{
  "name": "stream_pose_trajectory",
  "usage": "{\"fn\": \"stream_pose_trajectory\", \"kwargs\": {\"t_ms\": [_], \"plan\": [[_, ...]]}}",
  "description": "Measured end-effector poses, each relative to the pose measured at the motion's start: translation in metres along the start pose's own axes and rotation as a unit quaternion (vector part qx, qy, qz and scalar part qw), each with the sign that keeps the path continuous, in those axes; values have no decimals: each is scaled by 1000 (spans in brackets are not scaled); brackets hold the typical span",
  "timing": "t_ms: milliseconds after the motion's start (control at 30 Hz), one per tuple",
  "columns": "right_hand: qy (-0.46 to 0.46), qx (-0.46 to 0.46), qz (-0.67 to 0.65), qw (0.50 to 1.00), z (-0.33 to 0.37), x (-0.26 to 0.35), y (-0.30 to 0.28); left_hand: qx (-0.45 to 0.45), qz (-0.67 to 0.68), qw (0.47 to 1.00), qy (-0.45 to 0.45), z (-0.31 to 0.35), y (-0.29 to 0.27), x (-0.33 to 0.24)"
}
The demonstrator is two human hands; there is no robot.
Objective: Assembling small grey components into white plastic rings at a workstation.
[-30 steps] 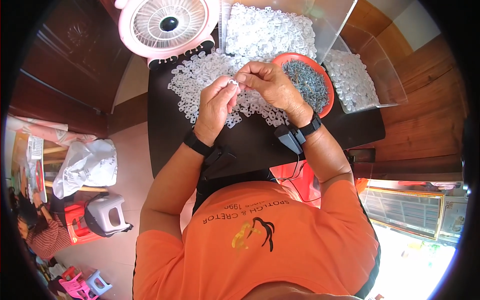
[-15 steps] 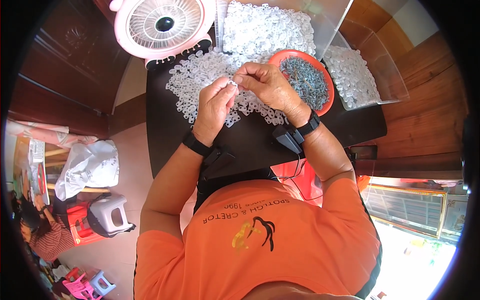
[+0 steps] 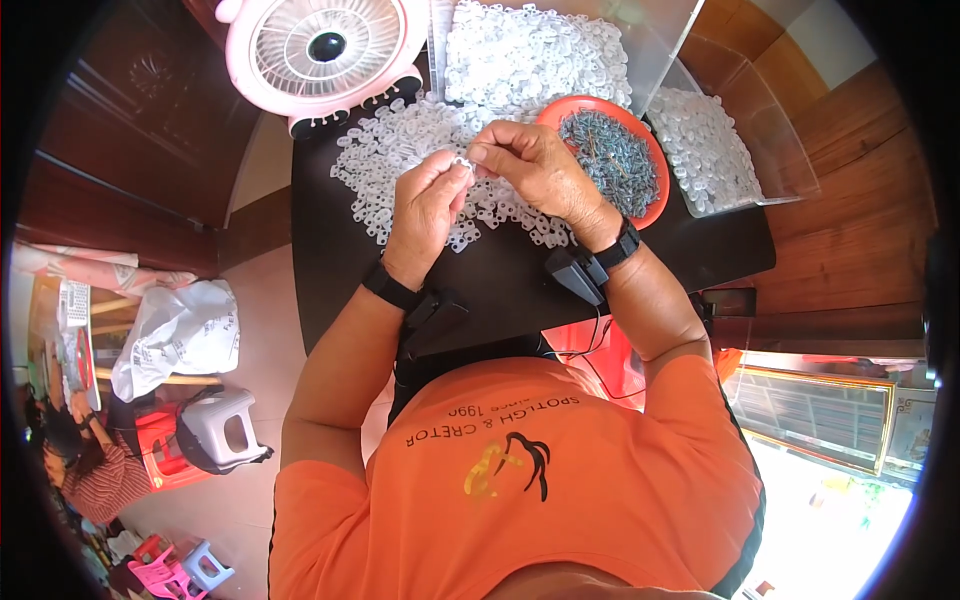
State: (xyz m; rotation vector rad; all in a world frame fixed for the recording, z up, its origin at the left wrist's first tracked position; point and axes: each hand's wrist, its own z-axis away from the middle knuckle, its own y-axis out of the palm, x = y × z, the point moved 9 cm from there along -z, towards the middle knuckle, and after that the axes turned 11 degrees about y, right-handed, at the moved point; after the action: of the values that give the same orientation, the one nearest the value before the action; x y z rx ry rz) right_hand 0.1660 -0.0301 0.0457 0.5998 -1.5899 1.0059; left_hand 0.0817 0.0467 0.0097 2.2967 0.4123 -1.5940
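The fingertips hide most of the small white piece (image 3: 462,163) pinched in the left hand (image 3: 425,205), at twelve o'clock in the view. The right hand (image 3: 540,170) has thumb and forefinger closed against it; whether they grip anything else cannot be told. Both hands cover part of a loose heap of flat, holed white pieces (image 3: 385,160) on the dark, smooth counter (image 3: 500,300). From the hands, the upper edge crops a pink round fan (image 3: 325,50) at ten o'clock and a clear bin (image 3: 662,55) at one; slim grey metallic pieces (image 3: 610,165) fill a round red dish (image 3: 657,208) at three.
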Motion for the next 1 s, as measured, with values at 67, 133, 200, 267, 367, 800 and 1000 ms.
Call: {"fn": "stream_pose_trajectory", "kwargs": {"t_ms": [67, 133, 200, 267, 367, 800, 1000], "plan": [[1, 1, 5, 1000, -1, -3, 0, -2, 7, 1000, 0, 0, 0, 0], [0, -3, 12, 1000, -1, -3, 0, -3, 0, 1000, 3, 0, 1, -1], [-1, -7, 19, 1000, -1, -4, 0, -4, -8, 1000, 7, 0, 1, -2], [-9, -8, 19, 1000, -1, -4, 0, -5, -17, 1000, 2, 1, 0, -1], [3, -12, 21, 1000, 0, -3, -1, -2, -18, 1000, 0, 1, 0, -1], [14, -18, 41, 999, 1, -1, -3, -3, -16, 1000, 15, -1, 1, -1], [14, -6, 37, 999, 3, -2, 0, 3, -24, 1000, 10, 0, 1, 1]]}}
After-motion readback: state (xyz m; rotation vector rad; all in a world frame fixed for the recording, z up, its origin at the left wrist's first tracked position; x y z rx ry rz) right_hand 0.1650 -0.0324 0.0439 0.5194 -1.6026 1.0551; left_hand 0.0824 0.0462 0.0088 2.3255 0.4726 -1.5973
